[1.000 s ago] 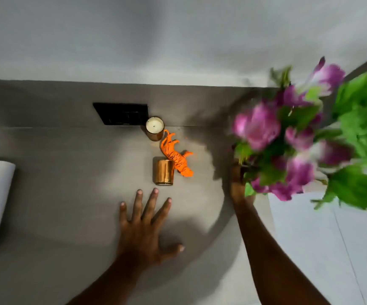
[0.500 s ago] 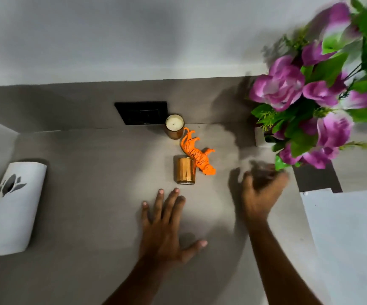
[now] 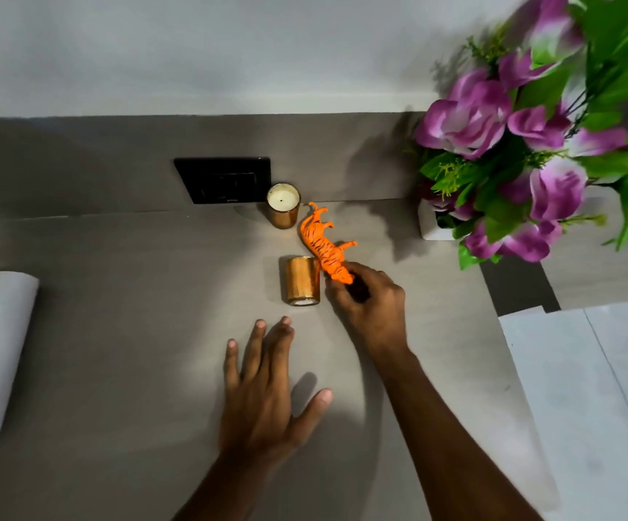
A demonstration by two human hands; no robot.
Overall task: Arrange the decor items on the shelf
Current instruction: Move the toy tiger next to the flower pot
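**Right hand takes the tiger by its head end**

The left hand [image 3: 263, 400] lies flat on the shelf [image 3: 116, 332], fingers spread, holding nothing. Beyond it the right hand [image 3: 370, 298] reaches from the near right, its fingers closed on the near end of the orange tiger [image 3: 323, 244]. The tiger's long axis runs diagonally toward the back edge. A fallen gold candle holder [image 3: 301, 280] touches its left side; an upright candle [image 3: 283, 205] stands at the back edge. The flower pot [image 3: 434, 225] stands toward the right back edge.
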